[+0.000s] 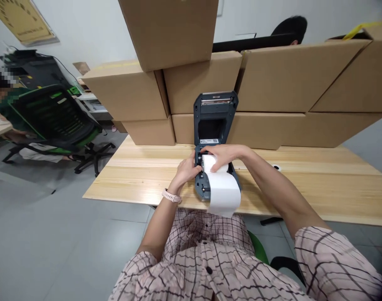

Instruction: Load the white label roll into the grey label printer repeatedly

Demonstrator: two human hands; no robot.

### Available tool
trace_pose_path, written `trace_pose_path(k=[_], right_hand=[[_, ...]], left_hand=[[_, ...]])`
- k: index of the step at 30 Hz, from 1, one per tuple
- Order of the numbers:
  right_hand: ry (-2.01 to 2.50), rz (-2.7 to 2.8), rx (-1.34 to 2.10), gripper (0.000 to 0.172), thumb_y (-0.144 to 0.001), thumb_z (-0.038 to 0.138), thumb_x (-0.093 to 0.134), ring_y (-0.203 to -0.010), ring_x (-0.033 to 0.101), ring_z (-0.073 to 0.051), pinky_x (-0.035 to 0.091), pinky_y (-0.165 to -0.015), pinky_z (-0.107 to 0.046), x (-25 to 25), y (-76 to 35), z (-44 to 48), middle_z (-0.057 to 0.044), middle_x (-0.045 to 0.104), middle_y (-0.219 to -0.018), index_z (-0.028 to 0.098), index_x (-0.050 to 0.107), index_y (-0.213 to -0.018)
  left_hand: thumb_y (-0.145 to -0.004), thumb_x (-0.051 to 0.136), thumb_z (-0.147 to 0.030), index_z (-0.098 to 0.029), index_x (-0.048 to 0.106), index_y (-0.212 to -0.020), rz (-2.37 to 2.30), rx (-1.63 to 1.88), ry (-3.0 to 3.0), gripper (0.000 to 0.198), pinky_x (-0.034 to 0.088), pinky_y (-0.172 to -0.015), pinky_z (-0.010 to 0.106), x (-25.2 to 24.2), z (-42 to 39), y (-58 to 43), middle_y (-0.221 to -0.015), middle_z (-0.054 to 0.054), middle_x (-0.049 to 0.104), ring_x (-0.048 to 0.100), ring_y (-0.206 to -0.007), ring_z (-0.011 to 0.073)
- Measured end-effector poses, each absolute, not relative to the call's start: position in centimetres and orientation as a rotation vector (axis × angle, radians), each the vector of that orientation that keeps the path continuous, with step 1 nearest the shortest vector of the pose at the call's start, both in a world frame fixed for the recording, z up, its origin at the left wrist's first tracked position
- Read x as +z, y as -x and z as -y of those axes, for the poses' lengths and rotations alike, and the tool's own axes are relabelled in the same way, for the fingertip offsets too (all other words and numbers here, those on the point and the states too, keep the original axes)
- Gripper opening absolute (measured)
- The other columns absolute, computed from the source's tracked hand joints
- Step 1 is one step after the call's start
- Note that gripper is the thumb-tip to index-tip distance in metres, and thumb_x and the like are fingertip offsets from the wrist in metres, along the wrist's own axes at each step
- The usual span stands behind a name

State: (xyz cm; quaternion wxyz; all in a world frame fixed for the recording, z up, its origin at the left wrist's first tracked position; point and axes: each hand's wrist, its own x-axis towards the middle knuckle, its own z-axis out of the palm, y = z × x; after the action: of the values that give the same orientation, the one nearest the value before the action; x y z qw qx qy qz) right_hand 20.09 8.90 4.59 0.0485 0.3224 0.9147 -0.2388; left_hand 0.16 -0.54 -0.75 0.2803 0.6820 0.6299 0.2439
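A dark grey label printer [202, 184] stands on the wooden table with its lid [215, 119] swung up. Inside its bay lies a white label roll [222, 168]. A strip of white label paper [224, 194] runs from the roll over the printer's front and hangs past the table edge. My right hand [222, 154] is closed over the roll from above, thumb on its near side. At the printer's left side, my left hand [188, 169] touches the housing beside the roll's end; its fingertips are partly hidden, and I cannot make out what they press on.
Stacked cardboard boxes [272, 79] line the back of the wooden table [140, 171]. Right of the printer lies a small white roll [276, 167]. A person sits on a black and green office chair [52, 113] at far left. Another person's head [291, 29] shows behind the boxes.
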Motion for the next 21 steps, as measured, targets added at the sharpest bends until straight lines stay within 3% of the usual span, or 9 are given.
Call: trace_pose_path(k=[4, 8, 13, 18, 21], right_hand=[[-0.779, -3.064, -0.997, 0.104, -0.074, 0.046, 0.086, -0.127, 0.071, -0.031, 0.06, -0.105, -0.042, 8.0, -25.5, -7.2, -0.009, 0.069, -0.147, 0.027, 0.041, -0.166], [-1.127, -3.116, -0.985, 0.099, -0.075, 0.047, 0.086, -0.123, 0.072, -0.034, 0.062, -0.104, -0.044, 9.5, -31.8, -6.1, -0.009, 0.07, -0.144, 0.031, 0.045, -0.164], [-1.517, -2.957, -0.811, 0.093, -0.076, 0.046, 0.083, -0.14, 0.062, -0.041, 0.054, -0.116, -0.054, 5.8, -35.3, -8.6, -0.012, 0.059, -0.159, 0.029, 0.05, -0.16], [-1.624, -2.826, -1.006, 0.094, -0.074, 0.039, 0.081, -0.137, 0.064, -0.04, 0.05, -0.118, -0.057, 0.6, -33.3, -11.0, -0.02, 0.062, -0.155, 0.017, 0.049, -0.159], [-1.642, -2.819, -1.076, 0.093, -0.074, 0.039, 0.082, -0.142, 0.062, -0.041, 0.046, -0.123, -0.06, -0.6, -32.5, -11.2, -0.02, 0.061, -0.157, 0.017, 0.05, -0.158]], left_hand=[[-0.082, 0.057, -0.025, -0.015, 0.051, -0.159, -1.669, 0.687, -1.799, 0.078, 0.045, -0.071, 0.033, -1.0, 0.6, -0.1, -0.073, 0.001, 0.069, 0.063, -0.068, 0.0242], [-0.082, 0.057, -0.023, -0.016, 0.047, -0.163, -1.705, 0.666, -1.77, 0.082, 0.042, -0.07, 0.032, -1.0, 0.6, -0.2, -0.069, 0.0, 0.065, 0.06, -0.067, 0.0233], [-0.08, 0.057, -0.023, -0.017, 0.044, -0.165, -1.684, 0.663, -1.769, 0.086, 0.041, -0.07, 0.032, -0.9, 0.6, -0.2, -0.065, -0.003, 0.062, 0.056, -0.063, 0.0214], [-0.079, 0.056, -0.022, -0.016, 0.042, -0.166, -1.695, 0.67, -1.755, 0.089, 0.038, -0.067, 0.031, -1.3, 0.4, -0.1, -0.06, -0.005, 0.056, 0.053, -0.06, 0.0205], [-0.078, 0.055, -0.023, -0.015, 0.044, -0.165, -1.683, 0.676, -1.746, 0.088, 0.035, -0.064, 0.03, -1.4, 0.4, 0.0, -0.058, -0.006, 0.054, 0.051, -0.058, 0.0192]])
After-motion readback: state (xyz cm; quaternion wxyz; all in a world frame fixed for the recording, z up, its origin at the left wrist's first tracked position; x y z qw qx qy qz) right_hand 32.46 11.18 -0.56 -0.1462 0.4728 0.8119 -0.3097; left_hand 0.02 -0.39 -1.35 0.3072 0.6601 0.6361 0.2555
